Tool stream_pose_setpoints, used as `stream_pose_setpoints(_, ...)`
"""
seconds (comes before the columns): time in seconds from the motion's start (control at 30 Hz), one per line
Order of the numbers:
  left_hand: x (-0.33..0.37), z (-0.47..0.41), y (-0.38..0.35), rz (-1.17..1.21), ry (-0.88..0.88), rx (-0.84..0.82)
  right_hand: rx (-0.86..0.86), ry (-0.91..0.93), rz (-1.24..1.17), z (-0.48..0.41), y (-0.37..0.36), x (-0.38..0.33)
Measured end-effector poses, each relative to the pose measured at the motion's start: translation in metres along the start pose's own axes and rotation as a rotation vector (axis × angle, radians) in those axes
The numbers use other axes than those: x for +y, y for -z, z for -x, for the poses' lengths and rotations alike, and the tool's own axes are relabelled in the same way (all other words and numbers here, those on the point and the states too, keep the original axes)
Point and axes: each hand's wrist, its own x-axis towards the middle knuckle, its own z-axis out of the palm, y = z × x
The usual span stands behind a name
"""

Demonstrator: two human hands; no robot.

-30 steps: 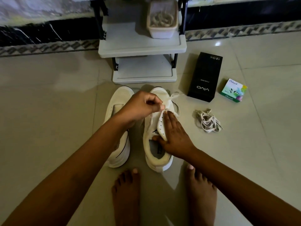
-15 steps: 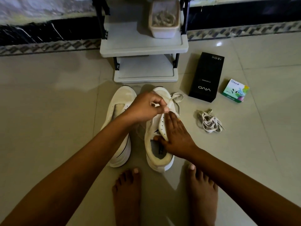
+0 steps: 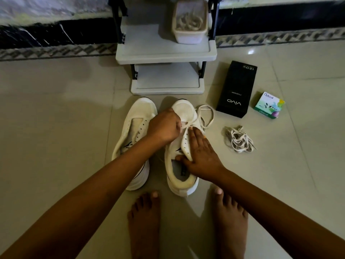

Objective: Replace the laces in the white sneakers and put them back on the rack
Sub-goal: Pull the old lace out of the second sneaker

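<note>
White sneakers, a pair, side by side on the tiled floor (image 3: pixel 56 128), toes toward the shoe rack (image 3: pixel 166 55) and just short of its lowest shelf. Nearer the left arm, the left sneaker (image 3: pixel 134 135), unlaced, eyelets bare. Under both hands, the right sneaker (image 3: pixel 183 184). Over its forefoot the left hand (image 3: pixel 164 126), curled, fingertips pinching a white lace (image 3: pixel 205 114) at the lowest eyelets. Flat on the outer eyelet flap, the right hand (image 3: pixel 202 152), fingers straight and pressed together, thumb at the collar's edge. Free length of lace looping off beside the toe (onto the tile). Further right, well apart, a loose bundle of laces (image 3: pixel 239 141); beyond it a black vivo box (image 3: pixel 236 88) and a small green Odonil box (image 3: pixel 269 105). On the rack's upper shelf, a pale tub of coiled laces (image 3: pixel 189 34). Bare feet (image 3: pixel 143 221) just behind the heels.
</note>
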Motion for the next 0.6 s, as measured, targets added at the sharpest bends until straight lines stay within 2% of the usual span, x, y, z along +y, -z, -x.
stream_pose_setpoints(0.07,0.002,0.004,0.010,0.119,-0.066,-0.040,-0.005,0.003,0.006,0.000,-0.001,0.002)
stream_pose_setpoints(0.17,0.017,0.020,0.036,0.610,-0.109,-0.148,-0.027,0.000,0.002,0.000,0.000,0.003)
stream_pose_setpoints(0.2,0.023,0.021,0.040,0.658,-0.156,-0.122,-0.023,-0.002,0.001,-0.001,0.000,0.002)
stream_pose_setpoints(0.27,0.031,0.018,0.040,0.489,-0.254,0.020,-0.007,-0.006,-0.002,-0.002,0.000,0.000)
stream_pose_setpoints(0.33,0.031,0.013,0.035,0.410,-0.240,0.075,-0.015,-0.003,0.003,-0.002,-0.001,0.001)
stream_pose_setpoints(0.4,0.023,0.010,0.028,0.517,-0.135,0.053,-0.021,0.003,0.010,-0.003,-0.002,0.003)
stream_pose_setpoints(0.5,0.011,0.008,0.026,0.879,0.027,0.033,-0.002,0.012,0.005,-0.005,-0.005,0.005)
stream_pose_setpoints(0.53,0.009,0.008,0.029,0.963,0.016,0.002,0.003,0.015,0.002,-0.005,-0.005,0.005)
stream_pose_setpoints(0.6,0.007,0.004,0.033,0.962,-0.074,-0.100,0.007,0.013,-0.005,-0.004,-0.006,0.006)
